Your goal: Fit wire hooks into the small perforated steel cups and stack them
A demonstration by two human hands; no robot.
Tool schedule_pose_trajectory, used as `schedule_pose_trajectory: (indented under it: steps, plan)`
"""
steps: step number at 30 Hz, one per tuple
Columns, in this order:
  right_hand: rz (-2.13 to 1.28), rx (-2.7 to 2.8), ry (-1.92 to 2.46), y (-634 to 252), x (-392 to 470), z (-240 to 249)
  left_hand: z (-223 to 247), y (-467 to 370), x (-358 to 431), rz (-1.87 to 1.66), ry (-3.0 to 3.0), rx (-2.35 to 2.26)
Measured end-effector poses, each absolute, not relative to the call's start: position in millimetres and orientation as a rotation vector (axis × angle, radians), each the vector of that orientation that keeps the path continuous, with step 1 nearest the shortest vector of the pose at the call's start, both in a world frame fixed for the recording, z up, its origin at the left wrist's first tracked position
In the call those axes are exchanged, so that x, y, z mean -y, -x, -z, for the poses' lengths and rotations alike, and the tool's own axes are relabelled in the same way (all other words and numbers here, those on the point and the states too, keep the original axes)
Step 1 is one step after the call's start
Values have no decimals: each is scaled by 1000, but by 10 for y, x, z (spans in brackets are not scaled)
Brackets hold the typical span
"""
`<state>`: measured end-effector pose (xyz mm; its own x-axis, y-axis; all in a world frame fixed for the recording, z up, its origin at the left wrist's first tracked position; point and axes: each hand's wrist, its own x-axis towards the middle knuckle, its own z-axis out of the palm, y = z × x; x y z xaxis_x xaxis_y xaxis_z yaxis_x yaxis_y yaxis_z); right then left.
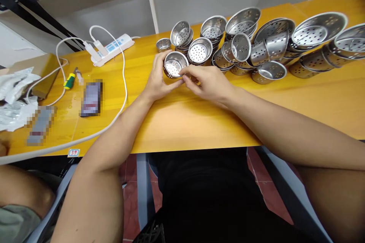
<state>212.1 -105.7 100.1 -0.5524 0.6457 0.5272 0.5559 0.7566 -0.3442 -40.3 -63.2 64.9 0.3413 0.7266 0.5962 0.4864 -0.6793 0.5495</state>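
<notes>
A small perforated metal cup [176, 63] is tilted toward me near the back of the yellow table. My left hand [157, 79] grips it, fingers along its left side and thumb below. My right hand [205, 82] is closed at the cup's lower right rim, thumb and forefinger pinched there. Whether a small part sits in that pinch is hidden. Just right of the cup stands a stack of like cups [200, 51], and behind it another stack [181, 33]. A single low cup [163, 44] sits at the back left.
More perforated cups, nested and lying, fill the back right, with a loose one [268, 72] in front. A power strip [112, 50] with white cables, a screwdriver [69, 81], a phone [91, 98] and plastic bags [17, 98] lie left. A neighbour's knee [27, 193] shows lower left.
</notes>
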Motion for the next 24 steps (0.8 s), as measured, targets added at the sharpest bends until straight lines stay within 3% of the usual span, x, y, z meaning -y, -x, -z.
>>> schedule_pose_trajectory:
  steps: [5,14,24]
  plan:
    - [-53,2480,1050,-2237,978,-1110,-737,393,698,-1108,-2320,-986]
    - [-68,2621,771,-2332,957,-1144,-706,382,752,-876,-2259,-874]
    - [-350,2406,526,-2321,810,-921,-592,439,582,-931,-2429,-782]
